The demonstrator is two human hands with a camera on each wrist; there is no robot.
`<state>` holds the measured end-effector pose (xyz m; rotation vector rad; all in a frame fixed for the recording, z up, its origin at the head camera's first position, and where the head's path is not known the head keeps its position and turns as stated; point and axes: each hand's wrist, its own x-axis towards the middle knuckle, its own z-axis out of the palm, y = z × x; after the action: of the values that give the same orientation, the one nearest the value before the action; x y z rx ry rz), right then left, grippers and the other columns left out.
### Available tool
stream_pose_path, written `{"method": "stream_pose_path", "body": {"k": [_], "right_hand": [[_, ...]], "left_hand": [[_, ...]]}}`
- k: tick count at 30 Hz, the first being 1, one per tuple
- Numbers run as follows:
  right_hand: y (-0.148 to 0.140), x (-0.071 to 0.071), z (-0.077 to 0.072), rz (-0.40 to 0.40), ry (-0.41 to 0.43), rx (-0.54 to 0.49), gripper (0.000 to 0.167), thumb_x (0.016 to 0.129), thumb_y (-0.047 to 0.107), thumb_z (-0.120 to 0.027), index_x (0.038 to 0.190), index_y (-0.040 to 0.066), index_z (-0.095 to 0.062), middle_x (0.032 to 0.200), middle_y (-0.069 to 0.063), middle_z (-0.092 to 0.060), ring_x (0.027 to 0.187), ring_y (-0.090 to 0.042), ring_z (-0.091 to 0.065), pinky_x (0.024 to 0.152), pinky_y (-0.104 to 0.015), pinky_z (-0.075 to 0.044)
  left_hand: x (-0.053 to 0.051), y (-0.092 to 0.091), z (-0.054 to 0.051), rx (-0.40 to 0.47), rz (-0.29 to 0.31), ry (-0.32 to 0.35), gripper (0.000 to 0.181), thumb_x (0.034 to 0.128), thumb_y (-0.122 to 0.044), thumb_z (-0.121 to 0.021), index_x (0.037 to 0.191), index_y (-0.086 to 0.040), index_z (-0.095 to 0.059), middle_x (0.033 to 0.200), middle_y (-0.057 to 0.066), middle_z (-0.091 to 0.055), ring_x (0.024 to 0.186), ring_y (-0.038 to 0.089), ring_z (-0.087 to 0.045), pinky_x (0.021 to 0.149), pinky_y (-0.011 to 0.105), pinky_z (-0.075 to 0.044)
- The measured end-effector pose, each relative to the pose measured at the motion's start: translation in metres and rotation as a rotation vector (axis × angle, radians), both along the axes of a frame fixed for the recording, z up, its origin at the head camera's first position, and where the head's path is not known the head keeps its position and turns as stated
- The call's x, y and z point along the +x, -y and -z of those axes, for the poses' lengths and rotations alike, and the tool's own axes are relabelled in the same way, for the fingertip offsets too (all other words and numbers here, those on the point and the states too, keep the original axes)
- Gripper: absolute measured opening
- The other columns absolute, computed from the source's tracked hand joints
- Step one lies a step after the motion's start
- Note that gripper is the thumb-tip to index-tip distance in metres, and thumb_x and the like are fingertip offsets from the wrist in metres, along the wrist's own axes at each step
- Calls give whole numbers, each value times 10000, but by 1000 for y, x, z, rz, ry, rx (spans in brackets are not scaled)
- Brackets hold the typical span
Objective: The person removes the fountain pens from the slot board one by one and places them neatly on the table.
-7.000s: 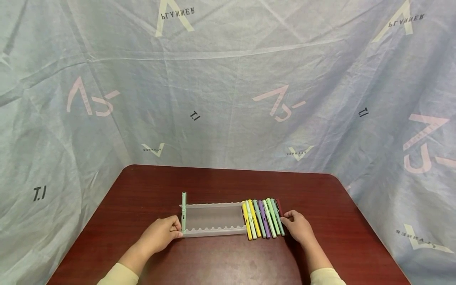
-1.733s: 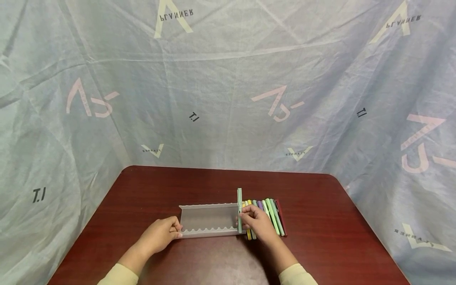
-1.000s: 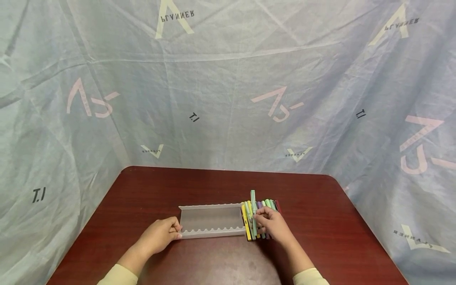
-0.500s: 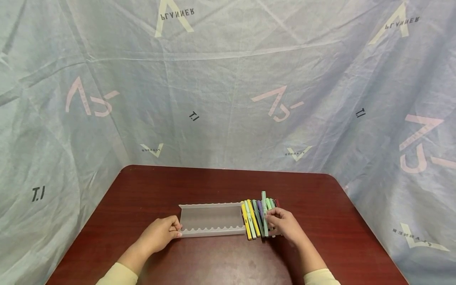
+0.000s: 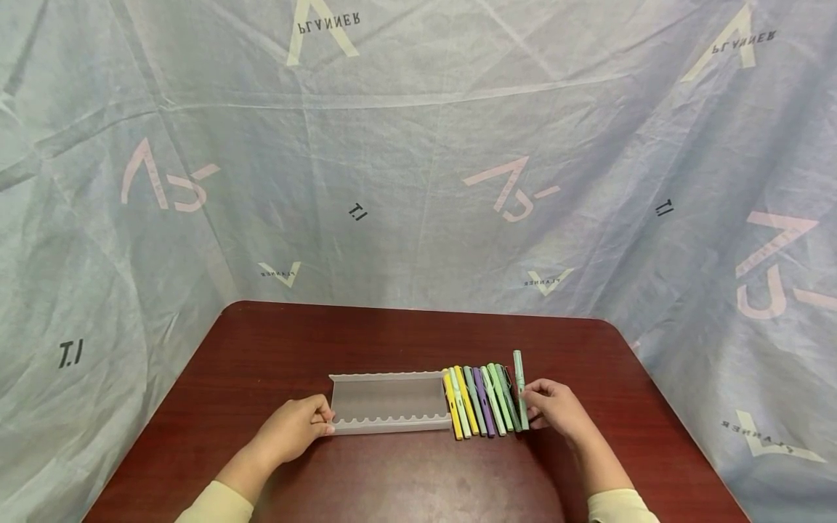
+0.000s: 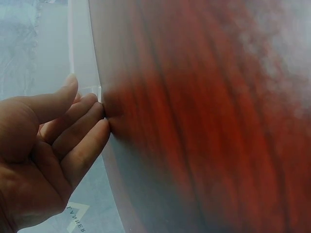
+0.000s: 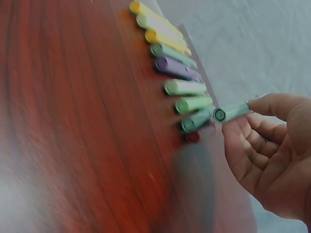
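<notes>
A pale green pen (image 5: 520,392) is pinched between the thumb and fingers of my right hand (image 5: 556,408), at the right end of a row of pens. In the right wrist view its round end faces the camera, above the table. My left hand (image 5: 297,430) grips the left front corner of a translucent pen tray (image 5: 392,428) with notched long edges. In the left wrist view, the thumb and fingertips of the left hand (image 6: 63,131) meet at the tray's end. No pens lie in the tray.
Side by side right of the tray lie several pens: yellow pens (image 5: 453,407), a purple pen (image 5: 484,403), green pens (image 5: 502,399) and a dark red pen (image 7: 193,136). The dark red wooden table (image 5: 392,479) is backed by a grey printed cloth (image 5: 405,181).
The pale green pen left the tray's left end, then moved right across the row to its far right in my right hand. The left hand stays at the tray's corner.
</notes>
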<state>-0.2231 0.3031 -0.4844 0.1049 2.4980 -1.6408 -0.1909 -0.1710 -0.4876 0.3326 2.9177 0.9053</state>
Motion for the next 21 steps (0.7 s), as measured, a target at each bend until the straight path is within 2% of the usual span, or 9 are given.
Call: {"method": "stream_pose_path", "body": {"k": [5, 9, 15, 21], "right_hand": [[-17, -6, 5, 35, 2, 119, 239, 986, 193, -583, 1089, -22, -611, 813, -119, -610, 726, -218, -594, 624, -355, -517], [-25, -10, 13, 54, 18, 164, 197, 976, 159, -582, 1040, -25, -614, 763, -104, -600, 704, -207, -583, 608, -343, -500], [-23, -10, 22, 72, 27, 230, 164, 944, 149, -607, 967, -12, -624, 730, -80, -592, 667, -192, -571, 567, -333, -480], [-16, -11, 21, 72, 10, 362, 144, 936, 170, -605, 918, 29, -628, 717, -81, -597, 631, -193, -543, 545, -325, -442]], "left_hand": [[-1, 0, -1, -1, -1, -4, 167, 835, -200, -766, 839, -214, -599, 823, -126, -697, 693, 37, -550, 701, 321, -459], [-1, 0, 0, -8, -2, -5, 172, 836, -210, -765, 838, -219, -594, 822, -129, -694, 696, 39, -550, 704, 325, -458], [-1, 0, 0, -24, -3, 3, 181, 833, -219, -771, 841, -223, -590, 883, -107, -717, 743, 39, -588, 727, 349, -473], [0, -2, -1, -29, -12, 17, 181, 836, -220, -769, 841, -224, -588, 930, -98, -724, 771, 41, -603, 737, 354, -477]]}}
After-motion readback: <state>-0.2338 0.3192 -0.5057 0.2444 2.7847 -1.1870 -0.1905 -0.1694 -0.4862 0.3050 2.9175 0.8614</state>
